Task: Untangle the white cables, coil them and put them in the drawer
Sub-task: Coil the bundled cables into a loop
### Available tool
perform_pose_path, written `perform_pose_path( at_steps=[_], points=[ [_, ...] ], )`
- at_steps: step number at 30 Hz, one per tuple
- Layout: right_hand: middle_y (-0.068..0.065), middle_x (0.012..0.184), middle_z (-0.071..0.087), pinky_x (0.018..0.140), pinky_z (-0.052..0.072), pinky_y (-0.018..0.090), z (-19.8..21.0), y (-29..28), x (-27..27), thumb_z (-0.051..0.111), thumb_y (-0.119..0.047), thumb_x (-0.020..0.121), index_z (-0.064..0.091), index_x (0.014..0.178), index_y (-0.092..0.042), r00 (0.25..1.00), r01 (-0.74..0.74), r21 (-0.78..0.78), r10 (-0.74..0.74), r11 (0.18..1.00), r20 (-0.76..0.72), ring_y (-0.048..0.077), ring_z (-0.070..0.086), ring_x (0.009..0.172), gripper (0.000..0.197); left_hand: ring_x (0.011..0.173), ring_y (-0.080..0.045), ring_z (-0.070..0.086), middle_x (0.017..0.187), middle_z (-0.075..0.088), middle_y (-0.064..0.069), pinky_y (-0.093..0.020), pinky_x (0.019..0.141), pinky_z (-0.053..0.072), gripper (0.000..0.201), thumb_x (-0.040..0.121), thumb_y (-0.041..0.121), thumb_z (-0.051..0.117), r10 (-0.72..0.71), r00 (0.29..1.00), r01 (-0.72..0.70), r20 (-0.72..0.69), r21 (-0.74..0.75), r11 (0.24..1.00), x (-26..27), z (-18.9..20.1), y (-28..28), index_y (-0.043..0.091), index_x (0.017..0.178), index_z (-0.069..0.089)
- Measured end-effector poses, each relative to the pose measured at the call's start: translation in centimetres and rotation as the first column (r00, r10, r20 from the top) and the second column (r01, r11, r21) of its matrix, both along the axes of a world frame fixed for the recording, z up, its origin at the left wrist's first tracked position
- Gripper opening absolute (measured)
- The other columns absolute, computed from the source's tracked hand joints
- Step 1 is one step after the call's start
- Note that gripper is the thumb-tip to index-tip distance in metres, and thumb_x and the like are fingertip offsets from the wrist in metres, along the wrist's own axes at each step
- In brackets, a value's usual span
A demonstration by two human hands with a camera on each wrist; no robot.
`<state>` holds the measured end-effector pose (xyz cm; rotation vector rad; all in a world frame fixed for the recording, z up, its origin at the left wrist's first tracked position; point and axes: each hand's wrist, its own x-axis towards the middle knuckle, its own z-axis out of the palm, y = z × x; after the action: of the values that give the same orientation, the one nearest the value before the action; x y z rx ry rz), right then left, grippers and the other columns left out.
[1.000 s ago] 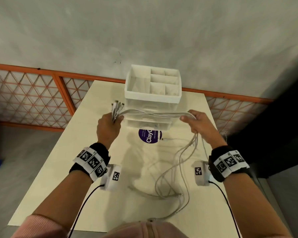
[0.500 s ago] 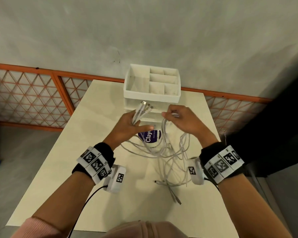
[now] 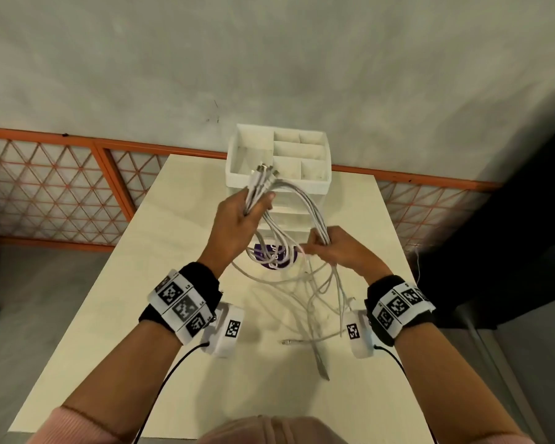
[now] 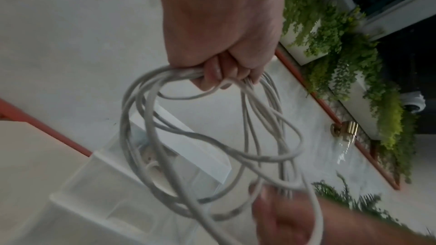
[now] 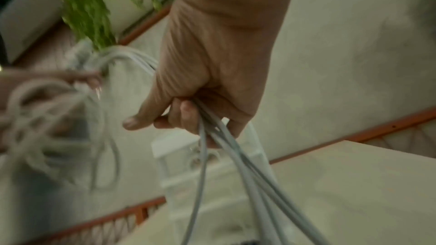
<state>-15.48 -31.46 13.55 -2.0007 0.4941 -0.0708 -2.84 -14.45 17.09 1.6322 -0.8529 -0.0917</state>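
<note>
Several white cables [image 3: 305, 206] arc between my two hands above the table. My left hand [image 3: 237, 219] grips the bundle just below its plug ends, which point up toward the white drawer unit [image 3: 277, 169]. My right hand [image 3: 330, 249] grips the same bundle lower down, nearer me. Below it the loose ends [image 3: 314, 302] trail onto the table in a tangle. In the left wrist view my left hand [image 4: 221, 74] curls round looped cables [image 4: 212, 148]. In the right wrist view my right hand [image 5: 193, 116] holds the cables [image 5: 226, 154] hanging from it. The drawer fronts are largely hidden behind the hands and cables.
The cream table [image 3: 141, 299] carries the drawer unit at its far edge and a purple round sticker [image 3: 269, 256] in front of it. An orange-framed mesh railing [image 3: 61, 193] runs behind the table, and a grey wall rises beyond. A dark area lies to the right.
The hands came together from a wide stretch. The left hand then rose with the plug ends toward the drawer unit, and the right hand dropped lower, forming a loop of cable between them.
</note>
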Motion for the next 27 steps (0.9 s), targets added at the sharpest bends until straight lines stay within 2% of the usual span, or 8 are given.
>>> perform_pose_path(
  at_steps=[7, 11, 14, 16, 19, 21, 23, 27],
  points=[
    [-0.005, 0.043, 0.054, 0.051, 0.04, 0.02, -3.3, -2.6, -1.5, 0.074, -0.043, 0.075, 0.056, 0.052, -0.016, 0.958, 0.221, -0.164, -0.246, 0.961, -0.148, 0.005, 0.052, 0.04, 0.04, 0.05, -0.002, 0.045, 0.056, 0.052, 0.005, -0.013, 0.053, 0.034, 0.023, 0.094, 0.027, 0.057, 0.192, 0.98, -0.194, -0.044, -0.062, 0.979, 1.7, -1.0, 0.8, 0.023, 0.07, 0.059],
    [0.001, 0.048, 0.049, 0.043, 0.031, 0.015, -1.8, -4.8, -1.6, 0.072, -0.042, 0.077, 0.047, 0.051, -0.016, 0.909, 0.405, -0.368, -0.41, 0.837, 0.067, 0.016, 0.046, 0.047, 0.044, 0.052, 0.008, 0.052, 0.056, 0.052, 0.015, -0.008, 0.054, 0.036, 0.023, 0.093, 0.027, 0.057, 0.245, 0.969, -0.246, -0.034, -0.014, 0.969, 1.9, -2.2, 1.4, 0.011, 0.078, 0.064],
    [0.0, 0.049, 0.041, 0.047, 0.03, 0.019, -1.1, -5.7, -1.9, 0.075, -0.038, 0.076, 0.038, 0.055, -0.015, 0.833, 0.553, -0.363, -0.482, 0.75, 0.272, 0.019, 0.036, 0.049, 0.048, 0.05, 0.004, 0.052, 0.055, 0.053, 0.012, -0.01, 0.052, 0.036, 0.029, 0.091, 0.032, 0.06, 0.2, 0.98, -0.2, 0.014, 0.128, 0.971, 2.8, -3.1, 2.0, 0.008, 0.077, 0.068],
    [-0.003, 0.055, 0.045, 0.054, 0.035, 0.027, -1.6, -5.6, -2.0, 0.075, -0.038, 0.075, 0.037, 0.058, -0.018, 0.871, 0.49, -0.405, -0.453, 0.772, 0.19, 0.018, 0.043, 0.053, 0.047, 0.044, -0.005, 0.046, 0.051, 0.049, 0.004, -0.02, 0.051, 0.033, 0.034, 0.087, 0.036, 0.064, 0.153, 0.988, -0.15, 0.011, 0.261, 0.954, 3.4, -3.5, 2.5, 0.007, 0.069, 0.065],
    [-0.001, 0.076, 0.054, 0.071, 0.041, 0.032, -4.0, -5.3, -2.5, 0.073, -0.04, 0.077, 0.046, 0.068, -0.019, 0.914, 0.197, -0.542, -0.353, 0.817, -0.201, 0.023, 0.056, 0.079, 0.036, 0.044, -0.009, 0.038, 0.048, 0.042, 0.001, -0.028, 0.05, 0.028, 0.041, 0.083, 0.038, 0.069, 0.104, 0.994, -0.084, -0.019, 0.457, 0.886, 3.6, -3.6, 3.6, 0.017, 0.052, 0.051],
    [0.003, 0.094, 0.06, 0.083, 0.042, 0.034, -5.6, -4.7, -3.1, 0.074, -0.034, 0.077, 0.057, 0.09, -0.013, 0.846, -0.035, -0.52, -0.252, 0.854, -0.47, 0.025, 0.058, 0.097, 0.03, 0.047, -0.011, 0.04, 0.048, 0.042, 0.002, -0.028, 0.05, 0.027, 0.042, 0.081, 0.04, 0.071, 0.034, 0.999, -0.019, -0.011, 0.632, 0.775, 3.6, -3.7, 4.2, 0.025, 0.05, 0.046],
    [0.003, 0.103, 0.064, 0.087, 0.043, 0.033, -6.6, -4.0, -3.5, 0.076, -0.016, 0.075, 0.06, 0.106, -0.013, 0.766, -0.157, -0.388, -0.136, 0.908, -0.629, 0.026, 0.057, 0.106, 0.035, 0.05, -0.009, 0.046, 0.051, 0.048, 0.004, -0.027, 0.052, 0.031, 0.03, 0.074, 0.043, 0.076, -0.071, 0.996, 0.088, -0.054, 0.738, 0.67, 3.7, -4.2, 4.6, 0.023, 0.058, 0.06],
    [0.008, 0.142, 0.048, 0.104, 0.04, 0.033, -5.8, -2.8, -2.8, 0.06, 0.012, 0.077, 0.046, 0.135, -0.008, 0.674, -0.239, -0.275, -0.045, 0.931, -0.738, 0.025, 0.045, 0.131, 0.063, 0.055, -0.007, 0.05, 0.055, 0.053, 0.007, -0.018, 0.054, 0.035, 0.031, 0.064, 0.045, 0.082, -0.117, 0.979, 0.201, -0.166, 0.701, 0.685, 3.5, -5.0, 4.7, 0.017, 0.07, 0.072]
  ],
)
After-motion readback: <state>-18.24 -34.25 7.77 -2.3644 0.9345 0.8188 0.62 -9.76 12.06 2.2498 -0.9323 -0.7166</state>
